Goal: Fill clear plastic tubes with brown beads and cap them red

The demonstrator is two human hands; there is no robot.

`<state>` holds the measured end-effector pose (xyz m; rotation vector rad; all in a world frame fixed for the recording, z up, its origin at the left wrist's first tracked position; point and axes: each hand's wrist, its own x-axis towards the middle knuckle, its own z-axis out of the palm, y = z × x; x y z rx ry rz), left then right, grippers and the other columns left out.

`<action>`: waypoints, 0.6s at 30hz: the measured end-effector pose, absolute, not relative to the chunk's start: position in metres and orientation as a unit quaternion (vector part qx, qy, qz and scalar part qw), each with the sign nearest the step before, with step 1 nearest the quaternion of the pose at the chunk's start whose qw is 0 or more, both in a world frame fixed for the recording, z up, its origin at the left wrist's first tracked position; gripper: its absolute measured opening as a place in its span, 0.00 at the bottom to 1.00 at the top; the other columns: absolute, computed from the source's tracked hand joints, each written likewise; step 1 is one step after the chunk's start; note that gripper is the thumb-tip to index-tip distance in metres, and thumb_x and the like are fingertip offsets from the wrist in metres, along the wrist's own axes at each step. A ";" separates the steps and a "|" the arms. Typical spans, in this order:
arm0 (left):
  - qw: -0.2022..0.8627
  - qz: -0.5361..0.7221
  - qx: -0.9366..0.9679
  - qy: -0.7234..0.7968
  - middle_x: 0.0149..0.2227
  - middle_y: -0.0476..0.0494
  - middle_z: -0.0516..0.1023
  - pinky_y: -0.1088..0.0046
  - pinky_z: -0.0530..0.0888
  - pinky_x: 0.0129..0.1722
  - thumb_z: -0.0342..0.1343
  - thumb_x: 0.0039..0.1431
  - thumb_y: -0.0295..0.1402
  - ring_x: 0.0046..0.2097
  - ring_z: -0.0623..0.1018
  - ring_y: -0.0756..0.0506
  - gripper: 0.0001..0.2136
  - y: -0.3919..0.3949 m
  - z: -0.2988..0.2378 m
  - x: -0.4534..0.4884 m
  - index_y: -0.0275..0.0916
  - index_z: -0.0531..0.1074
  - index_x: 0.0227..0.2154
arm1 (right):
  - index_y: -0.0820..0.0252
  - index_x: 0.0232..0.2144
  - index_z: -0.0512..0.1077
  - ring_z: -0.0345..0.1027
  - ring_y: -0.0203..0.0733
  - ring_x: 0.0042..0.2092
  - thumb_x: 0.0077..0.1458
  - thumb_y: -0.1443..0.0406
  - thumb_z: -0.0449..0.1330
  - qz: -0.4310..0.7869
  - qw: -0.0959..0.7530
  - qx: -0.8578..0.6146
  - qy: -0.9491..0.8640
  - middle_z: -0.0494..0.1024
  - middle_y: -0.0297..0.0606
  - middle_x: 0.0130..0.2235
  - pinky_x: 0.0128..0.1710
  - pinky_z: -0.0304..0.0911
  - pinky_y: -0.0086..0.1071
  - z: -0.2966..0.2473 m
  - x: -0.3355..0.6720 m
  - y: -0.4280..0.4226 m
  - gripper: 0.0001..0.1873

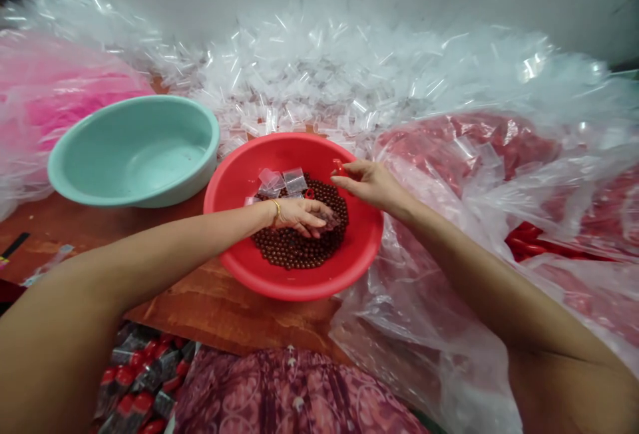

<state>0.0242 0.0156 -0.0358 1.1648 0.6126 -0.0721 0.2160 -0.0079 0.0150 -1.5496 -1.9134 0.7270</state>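
A red basin (pixel 294 287) holds a heap of small round brown beads (pixel 294 254). My left hand (pixel 302 216), with a gold bracelet at its wrist, is low over the beads. Its fingers are closed around what looks like a clear plastic tube (pixel 329 219), blurred against the brown. My right hand (pixel 367 183) is above the basin's right side, pinching a small red plastic cap (pixel 338 168) between thumb and fingers. A few clear plastic tubes (pixel 294 181) lie on the beads behind my left hand, near a small red ring (pixel 309 193).
A pale green basin (pixel 134 161) stands left of the red one. Behind is a large pile of clear plastic tubes (pixel 319 74). Bags of red pieces (pixel 479 148) lie right, a bag of pink pieces (pixel 74 94) left. Red-capped clear containers (pixel 140 381) are gathered below the table edge.
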 end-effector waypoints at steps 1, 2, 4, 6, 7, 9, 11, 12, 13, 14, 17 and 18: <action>0.807 -0.014 0.525 0.272 0.43 0.45 0.75 0.76 0.71 0.35 0.60 0.48 0.29 0.33 0.76 0.53 0.16 0.016 -0.031 0.019 0.39 0.66 0.41 | 0.64 0.27 0.73 0.59 0.31 0.22 0.48 0.56 0.58 0.325 0.319 -0.581 -0.675 0.68 0.32 0.20 0.22 0.54 0.27 0.017 0.217 -0.012 0.15; 0.821 0.008 0.509 0.260 0.42 0.46 0.76 0.74 0.72 0.37 0.61 0.46 0.28 0.35 0.77 0.52 0.17 0.015 -0.025 0.015 0.39 0.66 0.41 | 0.63 0.26 0.72 0.57 0.30 0.20 0.46 0.55 0.60 0.375 0.354 -0.582 -0.629 0.66 0.29 0.18 0.20 0.53 0.26 0.019 0.217 -0.016 0.15; 0.841 0.056 0.481 0.242 0.40 0.46 0.76 0.71 0.72 0.40 0.62 0.44 0.25 0.36 0.78 0.50 0.18 0.010 -0.015 0.007 0.38 0.66 0.40 | 0.63 0.26 0.70 0.57 0.29 0.17 0.39 0.55 0.64 0.458 0.415 -0.576 -0.535 0.67 0.28 0.17 0.17 0.54 0.25 0.024 0.216 -0.025 0.16; 0.846 0.107 0.462 0.244 0.39 0.47 0.77 0.69 0.72 0.42 0.61 0.43 0.23 0.37 0.78 0.50 0.18 0.004 -0.007 0.002 0.38 0.65 0.39 | 0.61 0.25 0.68 0.63 0.31 0.19 0.33 0.57 0.68 0.512 0.461 -0.560 -0.460 0.70 0.29 0.19 0.18 0.59 0.25 0.027 0.214 -0.032 0.18; 0.843 0.128 0.458 0.251 0.39 0.47 0.77 0.68 0.72 0.43 0.61 0.44 0.22 0.36 0.78 0.50 0.18 0.001 -0.004 0.000 0.38 0.65 0.38 | 0.61 0.25 0.68 0.67 0.33 0.22 0.30 0.59 0.69 0.529 0.478 -0.552 -0.434 0.72 0.30 0.20 0.20 0.62 0.25 0.029 0.213 -0.035 0.19; 0.831 0.164 0.461 0.265 0.40 0.45 0.77 0.68 0.72 0.44 0.60 0.45 0.21 0.36 0.78 0.51 0.17 -0.004 0.000 -0.002 0.37 0.65 0.39 | 0.60 0.24 0.67 0.71 0.35 0.27 0.29 0.61 0.70 0.543 0.507 -0.536 -0.402 0.75 0.32 0.23 0.24 0.65 0.25 0.030 0.209 -0.039 0.19; 0.818 0.194 0.470 0.269 0.41 0.43 0.76 0.67 0.72 0.44 0.59 0.46 0.21 0.36 0.77 0.51 0.17 -0.008 0.001 -0.002 0.37 0.66 0.40 | 0.60 0.24 0.67 0.71 0.34 0.30 0.30 0.61 0.69 0.530 0.538 -0.522 -0.396 0.75 0.31 0.25 0.24 0.63 0.23 0.030 0.204 -0.041 0.18; 0.814 0.208 0.472 0.268 0.41 0.43 0.76 0.67 0.72 0.44 0.59 0.46 0.21 0.37 0.77 0.51 0.17 -0.010 0.001 -0.002 0.37 0.67 0.41 | 0.59 0.24 0.66 0.70 0.33 0.28 0.31 0.61 0.69 0.517 0.554 -0.517 -0.398 0.75 0.30 0.24 0.22 0.61 0.22 0.030 0.200 -0.041 0.17; 0.812 0.217 0.473 0.265 0.41 0.43 0.76 0.68 0.72 0.44 0.59 0.47 0.22 0.38 0.76 0.51 0.17 -0.012 0.000 -0.002 0.36 0.67 0.41 | 0.58 0.25 0.66 0.67 0.31 0.26 0.33 0.60 0.68 0.502 0.569 -0.513 -0.403 0.73 0.28 0.23 0.19 0.58 0.21 0.029 0.196 -0.041 0.17; 0.811 0.223 0.474 0.260 0.41 0.43 0.76 0.68 0.72 0.44 0.59 0.47 0.22 0.39 0.76 0.51 0.17 -0.013 -0.001 -0.001 0.36 0.67 0.42 | 0.58 0.25 0.66 0.64 0.29 0.22 0.34 0.60 0.67 0.488 0.579 -0.510 -0.408 0.71 0.26 0.21 0.17 0.55 0.21 0.029 0.191 -0.042 0.16; 0.802 0.244 0.486 0.248 0.41 0.43 0.75 0.70 0.73 0.42 0.58 0.48 0.22 0.40 0.75 0.50 0.17 -0.015 -0.003 0.000 0.36 0.67 0.43 | 0.57 0.25 0.65 0.56 0.28 0.17 0.36 0.58 0.66 0.458 0.586 -0.507 -0.436 0.66 0.23 0.17 0.17 0.54 0.23 0.026 0.176 -0.044 0.16; 0.789 0.258 0.498 0.249 0.41 0.43 0.75 0.71 0.73 0.41 0.57 0.48 0.22 0.39 0.75 0.51 0.17 -0.015 -0.004 0.000 0.36 0.67 0.43 | 0.58 0.25 0.65 0.57 0.28 0.18 0.37 0.57 0.66 0.448 0.578 -0.510 -0.453 0.66 0.23 0.17 0.18 0.56 0.24 0.025 0.171 -0.046 0.16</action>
